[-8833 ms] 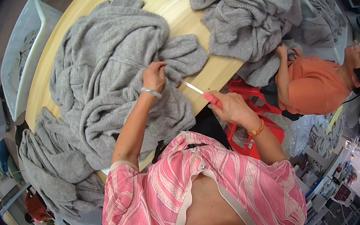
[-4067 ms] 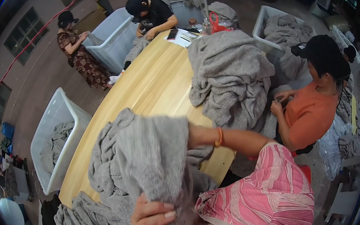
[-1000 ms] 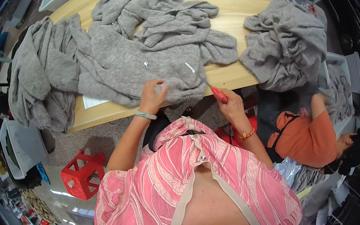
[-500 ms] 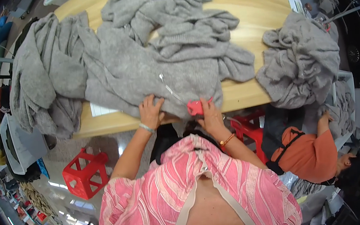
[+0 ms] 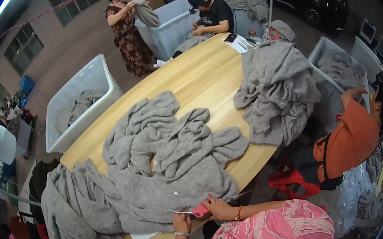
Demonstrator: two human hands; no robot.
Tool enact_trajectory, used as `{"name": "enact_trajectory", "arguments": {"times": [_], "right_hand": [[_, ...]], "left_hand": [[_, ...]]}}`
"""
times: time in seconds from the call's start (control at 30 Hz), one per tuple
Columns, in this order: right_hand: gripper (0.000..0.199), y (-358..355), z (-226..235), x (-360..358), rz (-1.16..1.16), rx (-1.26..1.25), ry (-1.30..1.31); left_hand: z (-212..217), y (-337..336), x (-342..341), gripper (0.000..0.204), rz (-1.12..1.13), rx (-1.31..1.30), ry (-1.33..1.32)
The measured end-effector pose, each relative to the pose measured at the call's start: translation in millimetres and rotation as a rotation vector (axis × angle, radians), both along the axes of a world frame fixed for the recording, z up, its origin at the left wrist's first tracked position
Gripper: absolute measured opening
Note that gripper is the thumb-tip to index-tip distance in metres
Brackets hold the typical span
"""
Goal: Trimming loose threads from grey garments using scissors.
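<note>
Spread over the near part of the table is a grey knitted garment (image 5: 158, 196), with sleeves and folds bunched beyond its flat panel. My right hand (image 5: 220, 209) grips red-handled scissors (image 5: 200, 210) at the near edge of the garment. Their thin metal blades point left, passing just above my left hand (image 5: 181, 222). That hand's fingers are bent together at the garment's near edge and seem to pinch the fabric; the fingertips are partly hidden. A small white tag (image 5: 177, 194) lies on the knit just beyond the scissors.
Grey knitwear piles lie left (image 5: 77, 213) and right (image 5: 278, 90) on the wooden table (image 5: 205, 75). A white bin (image 5: 111, 76) stands beyond. People work at the far end and at right, where one in an orange top (image 5: 345, 142) sits near a red stool (image 5: 290, 181).
My view has lifted and turned, bringing in the far table end and other people. The scissors now point left toward my left hand, whose fingers have drawn together; they pointed away before.
</note>
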State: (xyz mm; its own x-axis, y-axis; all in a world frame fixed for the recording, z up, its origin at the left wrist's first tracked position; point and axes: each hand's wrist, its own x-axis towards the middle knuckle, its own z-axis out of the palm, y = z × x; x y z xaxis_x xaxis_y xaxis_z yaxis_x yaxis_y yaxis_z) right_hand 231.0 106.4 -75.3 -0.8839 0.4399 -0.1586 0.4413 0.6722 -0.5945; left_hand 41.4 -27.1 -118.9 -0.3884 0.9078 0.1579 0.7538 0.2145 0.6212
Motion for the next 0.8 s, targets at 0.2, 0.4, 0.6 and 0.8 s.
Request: {"name": "enact_trajectory", "arguments": {"times": [0.2,0.4,0.6,0.8], "right_hand": [[0.045,26.9,-14.9,-17.2,-0.155,-0.211,-0.047],[0.040,52.6,5.2,-7.1,-0.036,-0.284,0.110],[0.034,46.4,64.6,21.0,0.037,-0.370,0.136],[0.026,49.4,77.6,26.7,0.069,-0.503,0.243]], "left_hand": [[37.1,18.3,-7.6,0.021,0.021,-0.062,0.024],[28.3,4.6,-28.5,0.044,0.152,-0.185,0.336],[35.8,-10.9,-72.4,0.042,0.336,-0.149,0.404],[58.7,-24.1,-117.6,0.036,0.664,-0.304,0.289]]}}
